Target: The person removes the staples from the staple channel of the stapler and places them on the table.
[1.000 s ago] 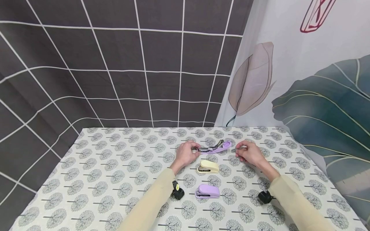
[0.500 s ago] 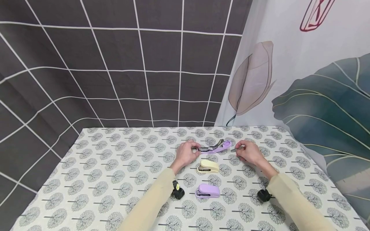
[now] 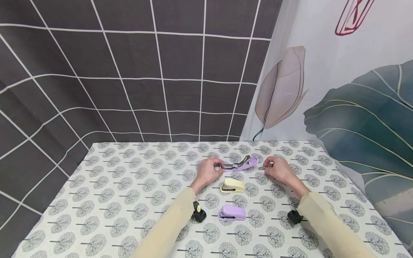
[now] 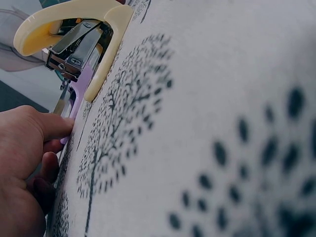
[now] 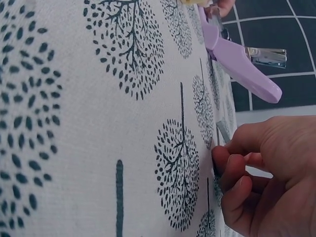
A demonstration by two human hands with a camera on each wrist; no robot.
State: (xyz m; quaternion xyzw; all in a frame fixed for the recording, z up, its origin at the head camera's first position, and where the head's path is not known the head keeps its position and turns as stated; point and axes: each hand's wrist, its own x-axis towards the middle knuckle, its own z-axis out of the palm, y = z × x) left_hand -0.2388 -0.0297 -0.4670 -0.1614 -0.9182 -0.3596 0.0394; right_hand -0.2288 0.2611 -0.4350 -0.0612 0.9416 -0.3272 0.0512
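A purple stapler (image 3: pixel 250 163) lies swung wide apart near the table's far side, its metal parts bared. My left hand (image 3: pixel 206 171) grips its left end between thumb and fingers. To the right of that stapler, my right hand (image 3: pixel 278 169) pinches a short grey strip of staples (image 5: pixel 223 131), which sticks out from the fingertips toward the stapler, apart from it. A cream-yellow stapler (image 3: pixel 233 185) sits just nearer to me than the purple one. In the left wrist view, the cream stapler partly hides the purple one.
Nearer to me lies a second purple stapler (image 3: pixel 233 213), closed. The tablecloth (image 3: pixel 129 193) is white with a tree print. A dark checked curtain (image 3: pixel 180 57) hangs behind the table, with a leaf-printed one (image 3: pixel 322 71) at the right.
My right hand has shifted very slightly to the right with the strip of staples. The left hand and the staplers have not visibly moved.
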